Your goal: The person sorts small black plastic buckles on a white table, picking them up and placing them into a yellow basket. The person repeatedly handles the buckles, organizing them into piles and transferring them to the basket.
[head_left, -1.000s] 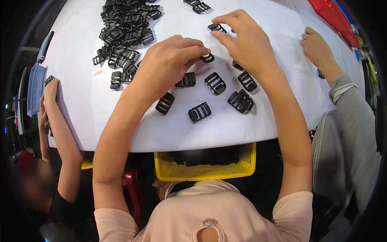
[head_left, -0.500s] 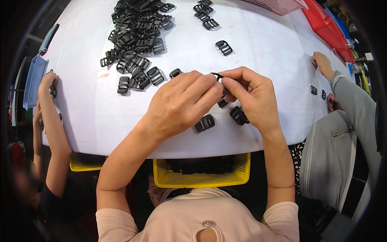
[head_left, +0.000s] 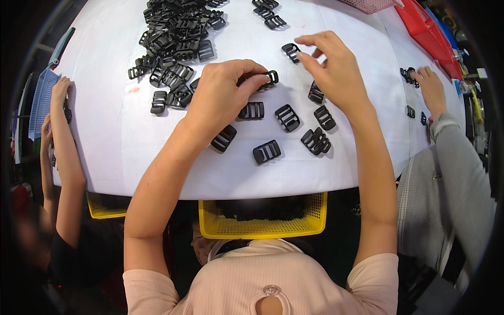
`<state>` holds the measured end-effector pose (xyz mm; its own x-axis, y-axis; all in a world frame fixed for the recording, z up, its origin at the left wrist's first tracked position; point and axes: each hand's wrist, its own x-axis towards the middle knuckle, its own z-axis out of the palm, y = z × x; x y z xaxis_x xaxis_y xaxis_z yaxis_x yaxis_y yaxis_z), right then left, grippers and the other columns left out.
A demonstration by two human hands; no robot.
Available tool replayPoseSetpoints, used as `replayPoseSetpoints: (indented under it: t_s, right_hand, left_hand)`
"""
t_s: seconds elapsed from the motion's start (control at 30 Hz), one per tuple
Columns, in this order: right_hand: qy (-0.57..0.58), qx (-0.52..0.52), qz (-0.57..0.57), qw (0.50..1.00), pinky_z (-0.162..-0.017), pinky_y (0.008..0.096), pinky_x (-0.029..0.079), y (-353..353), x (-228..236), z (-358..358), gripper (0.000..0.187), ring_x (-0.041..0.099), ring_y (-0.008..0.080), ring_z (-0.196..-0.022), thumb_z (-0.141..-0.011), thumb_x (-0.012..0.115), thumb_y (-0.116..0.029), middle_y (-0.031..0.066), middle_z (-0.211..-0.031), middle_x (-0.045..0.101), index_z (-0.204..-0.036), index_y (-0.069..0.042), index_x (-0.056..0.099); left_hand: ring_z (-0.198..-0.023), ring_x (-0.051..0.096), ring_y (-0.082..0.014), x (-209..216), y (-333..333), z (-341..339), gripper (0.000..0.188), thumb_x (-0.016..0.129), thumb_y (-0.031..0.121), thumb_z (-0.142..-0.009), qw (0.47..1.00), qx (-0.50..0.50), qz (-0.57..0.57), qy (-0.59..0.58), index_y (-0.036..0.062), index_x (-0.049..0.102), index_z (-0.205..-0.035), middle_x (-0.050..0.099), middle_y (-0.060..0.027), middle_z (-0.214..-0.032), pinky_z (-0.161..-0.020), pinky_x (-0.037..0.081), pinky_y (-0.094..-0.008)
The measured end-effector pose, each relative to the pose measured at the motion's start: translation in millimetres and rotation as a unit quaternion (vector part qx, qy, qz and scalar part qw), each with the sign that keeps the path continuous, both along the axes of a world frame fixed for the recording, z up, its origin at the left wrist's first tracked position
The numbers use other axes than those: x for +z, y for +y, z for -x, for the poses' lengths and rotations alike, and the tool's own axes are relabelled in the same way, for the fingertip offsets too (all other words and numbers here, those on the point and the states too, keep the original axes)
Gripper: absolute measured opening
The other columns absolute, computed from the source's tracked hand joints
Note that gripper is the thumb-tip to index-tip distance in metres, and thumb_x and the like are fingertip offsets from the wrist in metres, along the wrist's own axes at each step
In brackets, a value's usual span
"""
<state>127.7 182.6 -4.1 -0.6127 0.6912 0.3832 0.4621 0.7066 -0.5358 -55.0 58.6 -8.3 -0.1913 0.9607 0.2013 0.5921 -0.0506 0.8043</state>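
Observation:
My left hand (head_left: 223, 86) pinches a black plastic strap buckle (head_left: 271, 79) between thumb and fingertips, just above the white tabletop. To its right my right hand (head_left: 336, 68) hangs with thumb and fingers apart, beside another black buckle (head_left: 290, 52) lying near its thumb. I cannot see it gripping that one. Several loose buckles lie below and between my hands, among them one slatted buckle (head_left: 287, 117), one nearer the table edge (head_left: 267, 151) and a small overlapping cluster (head_left: 316, 140). Part of a buckle (head_left: 252, 111) shows just under my left hand.
A large heap of black buckles (head_left: 178, 34) covers the far left. A short row (head_left: 274, 21) lies at the far middle. A yellow basket (head_left: 262, 231) sits below the table's front edge; a red basket (head_left: 428, 34) stands far right. Co-workers' hands (head_left: 431, 89) work at both sides.
My hands have parted. The right moved up and away toward the far buckle; the left shifted slightly left and up, keeping a buckle. More loose buckles now show between them.

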Motion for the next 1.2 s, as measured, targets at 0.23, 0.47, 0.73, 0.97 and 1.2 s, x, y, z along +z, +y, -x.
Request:
replayPoseSetpoints:
  t_s: [0.23, 0.47, 0.73, 0.97, 1.2]
  right_hand:
    - [-0.05, 0.001, -0.08, 0.996, -0.081, 0.038, 0.054, 9.4, -21.8, 10.5, 0.023, 0.067, 0.0268, -0.089, -0.087, 0.066, -0.017, 0.0102, -0.098, 0.071, -0.106, -0.005, 0.072]
    - [-0.034, -0.035, 0.205, 0.977, -0.071, 0.0342, 0.054, 9.4, -2.8, -9.4, 0.027, 0.069, 0.0224, -0.079, -0.086, 0.067, -0.016, 0.0124, -0.089, 0.072, -0.109, -0.003, 0.073]
    - [-0.068, 0.06, -0.008, 0.996, -0.072, 0.0357, 0.052, -79.8, 13.8, -20.1, 0.019, 0.063, 0.0266, -0.084, -0.081, 0.075, -0.015, 0.0077, -0.095, 0.062, -0.095, -0.003, 0.069]
    - [-0.031, 0.036, 0.143, 0.989, -0.067, 0.0304, 0.052, -78.0, 10.4, -18.3, 0.017, 0.067, 0.0206, -0.074, -0.084, 0.071, -0.005, 0.0082, -0.087, 0.069, -0.099, 0.0, 0.071]
    - [-0.03, -0.022, 0.092, 0.995, -0.068, 0.0303, 0.05, -58.0, 11.3, -30.0, 0.017, 0.062, 0.0187, -0.072, -0.084, 0.072, -0.011, 0.0089, -0.089, 0.069, -0.099, -0.002, 0.073]
  left_hand:
    - [-0.079, 0.064, -0.0256, -9.7, 0.8, 7.1, 0.016, 0.071, 0.016, -0.088, 0.984, 0.021, -0.044, 0.169, 0.0046, 0.076, -0.098, 0.069, -0.0095, -0.093, -0.07, 0.051, -0.0361]
    - [-0.077, 0.059, -0.0125, 19.3, -16.0, 20.0, 0.016, 0.069, 0.008, -0.089, 0.983, 0.086, -0.116, 0.118, 0.0062, 0.076, -0.103, 0.07, -0.0046, -0.098, -0.065, 0.047, -0.0273]
    - [-0.07, 0.061, -0.0128, 29.8, -72.8, 27.0, 0.015, 0.069, -0.002, -0.085, 0.979, 0.149, -0.079, 0.11, 0.0014, 0.075, -0.098, 0.071, -0.0067, -0.087, -0.066, 0.049, -0.024]
    - [-0.08, 0.062, -0.0142, 21.3, -111.0, 5.1, 0.019, 0.067, -0.002, -0.087, 0.992, 0.113, 0.022, 0.044, 0.0025, 0.074, -0.104, 0.07, -0.0083, -0.095, -0.072, 0.048, -0.0256]
    - [-0.084, 0.063, -0.023, 12.0, -113.0, -21.9, 0.028, 0.072, -0.005, -0.079, 0.989, 0.033, -0.029, 0.138, 0.004, 0.073, -0.106, 0.068, -0.0104, -0.097, -0.072, 0.051, -0.0304]
